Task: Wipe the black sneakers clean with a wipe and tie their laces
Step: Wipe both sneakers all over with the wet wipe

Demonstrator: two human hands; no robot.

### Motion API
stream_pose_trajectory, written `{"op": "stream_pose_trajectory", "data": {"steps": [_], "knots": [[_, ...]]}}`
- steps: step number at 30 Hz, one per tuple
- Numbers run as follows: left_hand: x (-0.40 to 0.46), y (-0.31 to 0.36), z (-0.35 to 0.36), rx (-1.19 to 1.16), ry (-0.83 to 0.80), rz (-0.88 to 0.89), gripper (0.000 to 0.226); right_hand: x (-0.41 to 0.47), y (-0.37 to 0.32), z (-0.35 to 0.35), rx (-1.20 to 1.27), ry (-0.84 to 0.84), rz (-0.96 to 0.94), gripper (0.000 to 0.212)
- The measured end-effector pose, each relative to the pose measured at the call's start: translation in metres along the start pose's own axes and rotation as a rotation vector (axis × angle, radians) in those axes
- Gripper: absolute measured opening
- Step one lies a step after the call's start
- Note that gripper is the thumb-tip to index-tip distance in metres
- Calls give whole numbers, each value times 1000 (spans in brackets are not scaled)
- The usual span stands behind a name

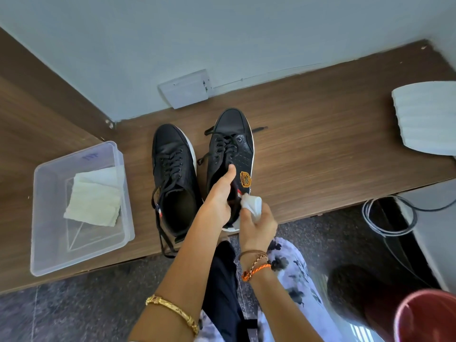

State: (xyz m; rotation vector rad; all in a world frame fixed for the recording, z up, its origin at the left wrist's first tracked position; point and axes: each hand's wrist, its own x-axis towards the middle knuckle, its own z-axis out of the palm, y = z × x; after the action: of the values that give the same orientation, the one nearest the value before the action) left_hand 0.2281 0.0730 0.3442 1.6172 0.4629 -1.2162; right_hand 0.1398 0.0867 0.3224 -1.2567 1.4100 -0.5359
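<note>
Two black sneakers sit side by side on the wooden bench, toes toward the wall. The left sneaker lies flat with its laces loose, one end trailing over the bench's front edge. The right sneaker stands just beside it, touching or nearly so, its heel at the front edge and its laces untied and splayed to both sides.

The left hand is closed around the right sneaker's collar, thumb stretched forward along the tongue. The right hand is closed on a bunched white wipe, pressed against the outer side of that sneaker near the heel, just below an orange badge.

To the left, a clear plastic tub rests near the front edge of the bench, well apart from the sneakers, with folded white wipes inside. A white wall socket sits at the back, just behind the toes. A white ribbed thing occupies the far right of the bench; between it and the right sneaker the bench surface is open. Coiled cables hang below the right end, and a red bucket stands on the floor at lower right.
</note>
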Motion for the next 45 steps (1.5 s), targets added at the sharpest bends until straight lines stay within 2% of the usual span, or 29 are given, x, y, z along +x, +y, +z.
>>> {"op": "stream_pose_trajectory", "data": {"steps": [3, 6, 10, 12, 14, 17, 20, 23, 24, 26, 28, 31, 32, 34, 36, 39, 40, 43, 45], "knots": [[-1, 1, -2, 57, -5, -33, 60, 8, -6, 1, -71, -22, -103, 16], [1, -1, -4, 76, 21, -89, 66, 51, -10, 10, -138, 39, -86, 18], [-9, -16, -9, 23, -41, -126, 51, 94, -29, 19, -260, 22, -161, 21], [-12, -19, -9, -59, -101, -99, 39, 94, -33, 17, -300, -25, -273, 23], [-8, -16, -6, -227, -174, -51, 31, 78, -29, 12, -362, -142, -479, 24], [5, -15, 3, -397, -160, 13, 35, 64, -14, 8, -391, -290, -702, 19], [3, -20, 6, -415, -141, 10, 53, 93, -20, 14, -361, -165, -655, 15], [11, -22, 7, -382, -73, -11, 80, 126, -33, 25, -346, -62, -501, 22], [8, -19, 8, -381, -47, 11, 72, 135, -35, 28, -375, -60, -441, 24], [10, -15, 6, -401, -69, 11, 39, 144, -35, 30, -434, -63, -417, 26], [11, -10, 7, -460, -120, -28, 34, 137, -36, 28, -436, -120, -569, 26], [12, -1, 10, -579, -165, -26, 36, 118, -35, 28, -482, -320, -916, 29], [10, 0, 11, -587, -152, -29, 36, 120, -36, 30, -499, -329, -964, 29], [11, 1, 11, -557, -121, -36, 44, 131, -46, 38, -457, -231, -888, 28], [16, -2, 10, -528, -79, -18, 48, 146, -60, 48, -461, -142, -727, 28], [22, -4, 11, -525, -25, 0, 48, 168, -73, 53, -569, -169, -601, 27], [21, -3, 11, -532, -17, -5, 47, 167, -75, 50, -565, -184, -630, 25], [23, -1, 12, -545, -26, -49, 48, 150, -59, 35, -564, -291, -1030, 22], [29, -3, 13, -583, -15, -57, 46, 139, -49, 32, -622, -428, -1197, 22]]}}
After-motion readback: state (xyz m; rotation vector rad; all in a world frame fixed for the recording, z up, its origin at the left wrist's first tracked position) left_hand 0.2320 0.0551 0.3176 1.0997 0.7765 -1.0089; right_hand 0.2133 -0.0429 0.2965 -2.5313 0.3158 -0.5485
